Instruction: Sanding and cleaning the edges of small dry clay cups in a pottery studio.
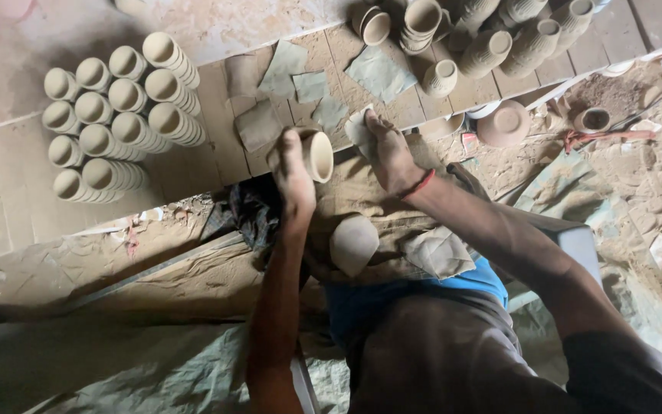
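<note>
Over the board, left hand (pixel 294 172) grips a clay cup (pixel 318 156); right hand (pixel 389 153) pinches a grey scrap (pixel 359 132).

Stacked cup columns (pixel 109 123): thirteen; cloth scraps (pixel 312 86): five

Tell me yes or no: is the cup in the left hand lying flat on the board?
No. The left hand holds the cup tipped on its side, mouth facing right, above the board.

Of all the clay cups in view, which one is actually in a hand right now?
The pale unfired clay cup gripped by the left hand, mouth facing right. All others stand loose or stacked on the wooden board, untouched.
</note>
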